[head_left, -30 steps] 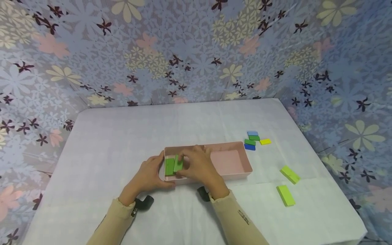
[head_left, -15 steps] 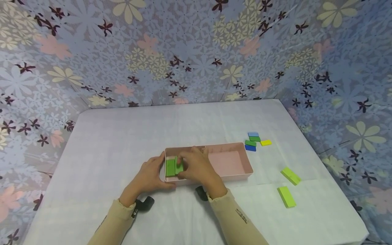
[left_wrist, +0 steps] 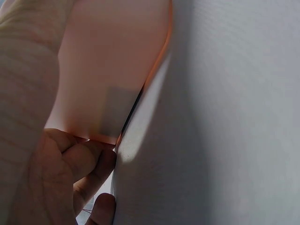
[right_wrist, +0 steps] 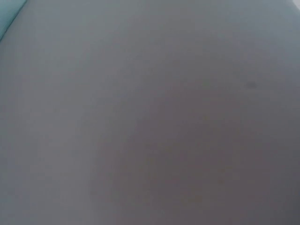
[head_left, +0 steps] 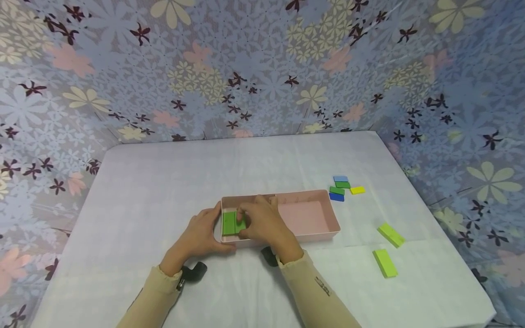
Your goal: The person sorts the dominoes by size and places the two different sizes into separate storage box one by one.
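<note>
A long pink box (head_left: 306,217) with two compartments stands mid-table in the head view. My left hand (head_left: 200,233) grips its left end, thumb along the front wall and fingers round the far-left corner. The left wrist view shows the box's outer wall (left_wrist: 110,65) close to the fingers (left_wrist: 86,161). Inside the left compartment lies a green block (head_left: 228,223). Right beside it, my right hand (head_left: 265,224) pinches a second green block (head_left: 240,226) between thumb and index finger; the hand hides part of that compartment. The right wrist view is a grey blur.
Beyond the box's right end lie two dark green blocks (head_left: 342,185), a light blue block (head_left: 340,178), a dark blue block (head_left: 337,197) and a yellow block (head_left: 357,190). Nearer, two lime blocks (head_left: 391,235) lie apart at the right. Patterned cloth (head_left: 262,68) rises behind the table.
The pinched green block was tilted against the other one; my right hand has lowered it, and it now sits flat alongside. My left hand has kept its place on the box.
</note>
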Motion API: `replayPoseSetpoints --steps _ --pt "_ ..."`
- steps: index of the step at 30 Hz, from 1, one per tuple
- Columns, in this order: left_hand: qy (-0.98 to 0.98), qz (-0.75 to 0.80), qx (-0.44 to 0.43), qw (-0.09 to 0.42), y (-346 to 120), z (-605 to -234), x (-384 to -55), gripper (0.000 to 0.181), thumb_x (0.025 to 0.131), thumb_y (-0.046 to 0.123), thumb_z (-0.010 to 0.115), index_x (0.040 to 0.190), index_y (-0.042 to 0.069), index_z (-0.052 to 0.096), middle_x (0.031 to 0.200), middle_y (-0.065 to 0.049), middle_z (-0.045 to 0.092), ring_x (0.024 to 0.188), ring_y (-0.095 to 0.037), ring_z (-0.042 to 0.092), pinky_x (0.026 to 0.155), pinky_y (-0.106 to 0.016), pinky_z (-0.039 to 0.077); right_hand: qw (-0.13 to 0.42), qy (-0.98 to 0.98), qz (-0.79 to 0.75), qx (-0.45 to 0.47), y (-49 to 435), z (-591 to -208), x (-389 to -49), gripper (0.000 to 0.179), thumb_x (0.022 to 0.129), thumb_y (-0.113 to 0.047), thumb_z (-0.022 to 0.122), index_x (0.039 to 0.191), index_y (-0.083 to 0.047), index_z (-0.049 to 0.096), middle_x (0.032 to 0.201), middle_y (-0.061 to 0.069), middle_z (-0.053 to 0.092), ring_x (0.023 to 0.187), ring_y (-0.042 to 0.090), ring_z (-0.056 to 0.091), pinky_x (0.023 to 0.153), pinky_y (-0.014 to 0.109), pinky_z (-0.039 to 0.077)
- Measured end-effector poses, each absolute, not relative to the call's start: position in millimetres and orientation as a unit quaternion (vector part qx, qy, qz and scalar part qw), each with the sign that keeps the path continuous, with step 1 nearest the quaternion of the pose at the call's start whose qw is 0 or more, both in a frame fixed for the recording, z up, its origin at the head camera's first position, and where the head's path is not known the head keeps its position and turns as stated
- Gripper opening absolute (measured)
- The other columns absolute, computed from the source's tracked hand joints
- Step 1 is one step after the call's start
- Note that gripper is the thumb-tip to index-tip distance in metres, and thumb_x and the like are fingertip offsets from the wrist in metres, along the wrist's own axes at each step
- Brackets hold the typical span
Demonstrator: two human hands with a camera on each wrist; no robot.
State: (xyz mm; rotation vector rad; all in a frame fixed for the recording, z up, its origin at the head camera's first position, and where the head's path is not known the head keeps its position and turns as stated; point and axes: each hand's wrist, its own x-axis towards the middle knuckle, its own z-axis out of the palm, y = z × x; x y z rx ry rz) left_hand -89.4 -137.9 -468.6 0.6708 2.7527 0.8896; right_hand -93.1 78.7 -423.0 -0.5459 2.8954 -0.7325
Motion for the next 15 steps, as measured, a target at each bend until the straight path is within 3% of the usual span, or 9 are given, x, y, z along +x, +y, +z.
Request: replayPoseSetpoints --steps 6,15 --pt "0.924 0.297 0.222 0.093 -136.6 -469.3 -90.1 0.132 0.063 0.067 0.085 0.161 0.007 0.02 0.147 -0.013 0.053 0.135 -0.035 0.045 0.107 -0.059 0.039 0.052 0.954 -0.229 -0.186 78.5 -423.5 -94.3 0.035 0.065 -0.026 0.094 0.083 -0.027 0.064 0.065 -0.016 0.054 0.086 0.013 0.045 0.095 0.046 0.029" --pt "0.926 0.292 0.223 0.09 -136.8 -469.7 -90.1 0.133 0.064 0.066 0.085 0.16 0.001 0.02 0.149 -0.019 0.051 0.136 -0.039 0.045 0.109 -0.062 0.038 0.066 0.954 -0.224 -0.185 75.8 -426.2 -96.5 0.037 0.064 -0.024 0.095 0.083 -0.026 0.063 0.065 -0.016 0.054 0.086 0.013 0.046 0.095 0.045 0.029"
